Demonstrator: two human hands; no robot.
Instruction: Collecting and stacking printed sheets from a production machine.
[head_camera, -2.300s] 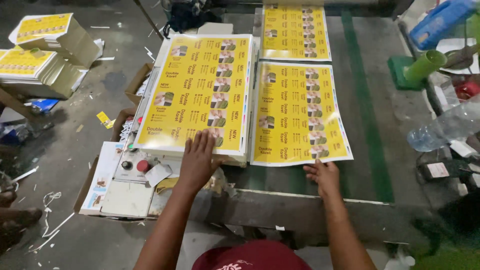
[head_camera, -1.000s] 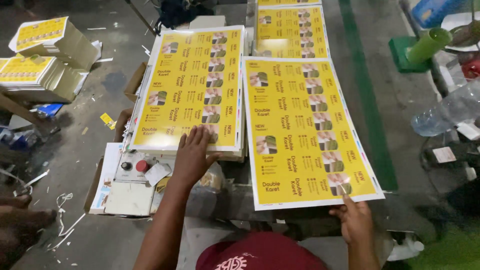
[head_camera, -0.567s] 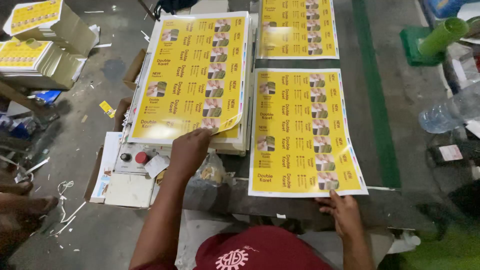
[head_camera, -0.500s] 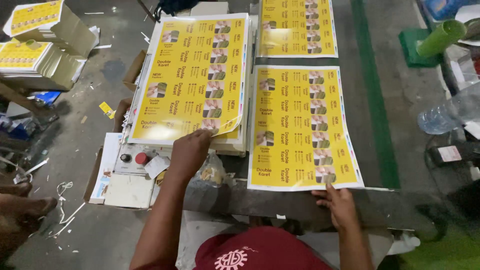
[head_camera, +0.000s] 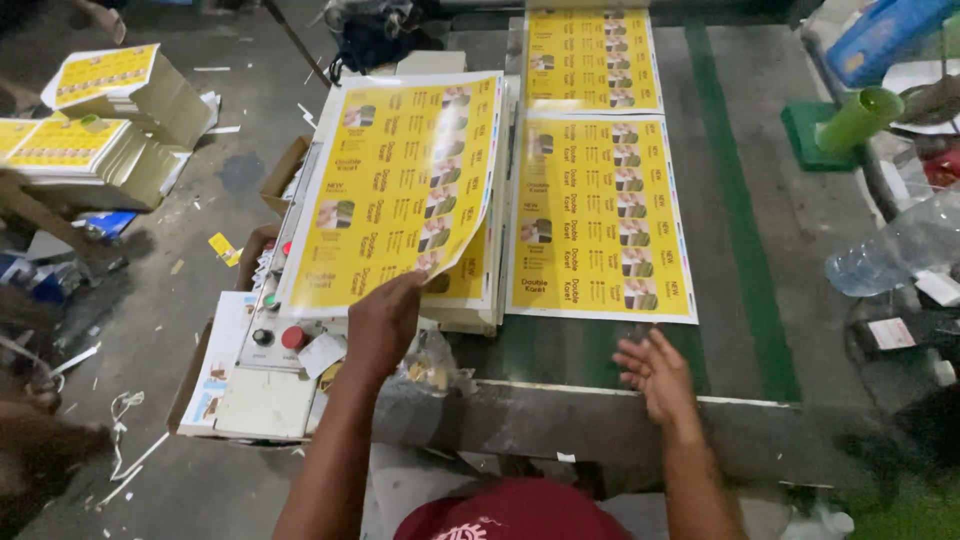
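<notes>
- While the left hand (head_camera: 383, 322) pinches the near edge of the top sheet (head_camera: 400, 185), that sheet lifts off the stack (head_camera: 478, 300) and bows upward, its right corner curling; the grip is clenched on the paper's lower margin, thumb under, fingers over.
- The right hand (head_camera: 655, 372) hovers flat and released, fingers spread, just below the near edge of the flat sheet (head_camera: 600, 215), holding nothing.
- The lifted sheet sits left of the flat sheet, over the stack, and touches it only along its far side.
- Judging by the bend, the sheet is light, thin and floppy, with a glossy face that likely slips over the one below; a pinch at a corner or near edge suits it, and a second hold on the opposite edge would keep it from folding or creasing.
- Each sheet is a yellow rectangle with a white border, printed in rows of small repeated panels.
- The desk (head_camera: 760, 300) under the flat sheet is dull green, scuffed and hard, with a worn metal front lip.
- Left of the stack sits a grey control box (head_camera: 262, 350) with a red button.
</notes>
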